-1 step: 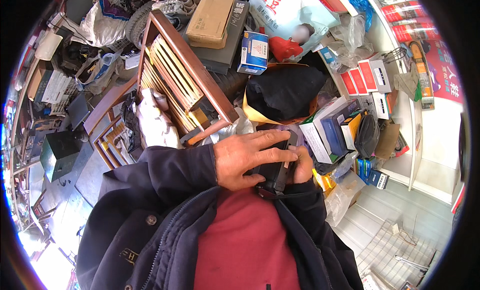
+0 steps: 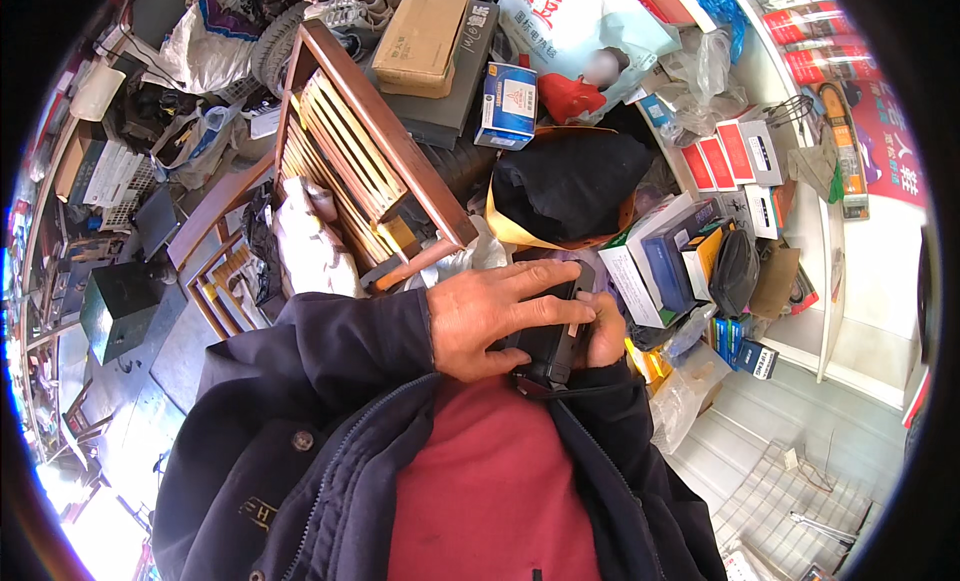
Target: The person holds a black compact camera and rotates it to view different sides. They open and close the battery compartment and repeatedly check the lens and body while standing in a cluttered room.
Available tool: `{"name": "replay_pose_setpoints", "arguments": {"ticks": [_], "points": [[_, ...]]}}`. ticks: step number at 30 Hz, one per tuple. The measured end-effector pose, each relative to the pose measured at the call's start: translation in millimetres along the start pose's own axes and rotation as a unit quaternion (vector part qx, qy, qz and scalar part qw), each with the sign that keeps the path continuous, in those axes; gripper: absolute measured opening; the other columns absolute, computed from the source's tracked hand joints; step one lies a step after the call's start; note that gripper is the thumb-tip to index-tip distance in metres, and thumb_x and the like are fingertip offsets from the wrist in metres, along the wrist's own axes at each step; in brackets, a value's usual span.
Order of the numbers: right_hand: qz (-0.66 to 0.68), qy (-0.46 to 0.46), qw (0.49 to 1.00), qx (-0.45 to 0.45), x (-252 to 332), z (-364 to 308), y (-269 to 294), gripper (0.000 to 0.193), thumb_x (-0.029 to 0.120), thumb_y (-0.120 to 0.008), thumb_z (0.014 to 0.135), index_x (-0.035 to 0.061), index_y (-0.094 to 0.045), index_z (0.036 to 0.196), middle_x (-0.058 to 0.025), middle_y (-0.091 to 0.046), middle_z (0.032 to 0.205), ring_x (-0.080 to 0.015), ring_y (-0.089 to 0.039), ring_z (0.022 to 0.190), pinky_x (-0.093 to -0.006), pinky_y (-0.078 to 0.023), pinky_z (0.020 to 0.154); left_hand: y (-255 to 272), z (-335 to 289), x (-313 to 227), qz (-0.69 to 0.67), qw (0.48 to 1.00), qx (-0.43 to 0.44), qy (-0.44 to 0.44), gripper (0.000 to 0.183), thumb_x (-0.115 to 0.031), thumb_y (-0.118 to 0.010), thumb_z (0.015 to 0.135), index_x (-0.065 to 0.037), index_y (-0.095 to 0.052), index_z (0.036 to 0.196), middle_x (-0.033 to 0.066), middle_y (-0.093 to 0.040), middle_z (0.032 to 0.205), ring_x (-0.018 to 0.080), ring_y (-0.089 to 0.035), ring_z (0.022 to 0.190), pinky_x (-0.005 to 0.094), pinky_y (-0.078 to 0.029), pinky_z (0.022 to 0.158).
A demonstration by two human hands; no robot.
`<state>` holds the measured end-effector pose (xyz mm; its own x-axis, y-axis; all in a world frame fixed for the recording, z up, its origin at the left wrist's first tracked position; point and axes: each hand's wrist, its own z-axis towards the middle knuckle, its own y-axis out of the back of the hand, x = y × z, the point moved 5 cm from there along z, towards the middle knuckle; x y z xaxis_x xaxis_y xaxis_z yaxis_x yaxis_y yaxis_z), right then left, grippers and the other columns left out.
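- Head view: black, box-shaped object [image 2: 546, 347], four o'clock from centre, already in hand, not set down.
- Left hand [image 2: 486, 316] spans it, grip unclear.
- Right hand [image 2: 606, 333] grips its three-o'clock side.

Black device [image 2: 560, 349] partly hidden under left grip [image 2: 500, 316].

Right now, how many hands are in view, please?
2: the left hand lies over the black device, and the right hand is at its right edge, partly hidden. No other hand shows.
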<state>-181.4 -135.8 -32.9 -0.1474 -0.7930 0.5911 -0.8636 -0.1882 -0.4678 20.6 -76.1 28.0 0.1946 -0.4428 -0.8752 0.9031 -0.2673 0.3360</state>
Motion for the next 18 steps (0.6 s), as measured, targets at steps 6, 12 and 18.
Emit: {"name": "replay_pose_setpoints", "arguments": {"ticks": [6,12,18], "points": [[0.007,0.005,0.999,-0.04,-5,6,6,0.034,0.028,-0.058,0.096,0.0018,-0.067,0.116,-0.0111,-0.072,0.104,-0.0248,-0.071,0.095,-0.0364,-0.058,0.088,6,-6,2,-0.005,1.0,-0.007,0.03,0.083,-0.009,-0.083,0.079,-0.022,-0.053,0.155,0.0233,-0.037,0.168,0.0439,-0.058,0.138,0.0509,-0.047,0.114],[0.003,-0.036,0.999,0.004,-8,5,-20,0.037,0.031,-0.058,0.095,-0.0001,-0.066,0.114,-0.012,-0.073,0.105,-0.0245,-0.071,0.095,-0.0363,-0.058,0.085,9,-21,4,-0.005,0.997,-0.045,0.054,0.087,-0.012,-0.085,0.077,-0.021,-0.052,0.157,0.0232,-0.038,0.168,0.0401,-0.061,0.135,0.0506,-0.045,0.112],[-0.069,-0.046,0.997,0.007,-15,0,-24,0.038,0.034,-0.054,0.097,0.0025,-0.066,0.115,-0.0109,-0.071,0.109,-0.0215,-0.07,0.098,-0.0343,-0.057,0.087,2,-35,0,0.005,0.995,-0.09,0.039,0.091,-0.012,-0.085,0.073,-0.018,-0.049,0.157,0.0276,-0.035,0.166,0.0494,-0.049,0.143,0.0529,-0.046,0.115]]}}
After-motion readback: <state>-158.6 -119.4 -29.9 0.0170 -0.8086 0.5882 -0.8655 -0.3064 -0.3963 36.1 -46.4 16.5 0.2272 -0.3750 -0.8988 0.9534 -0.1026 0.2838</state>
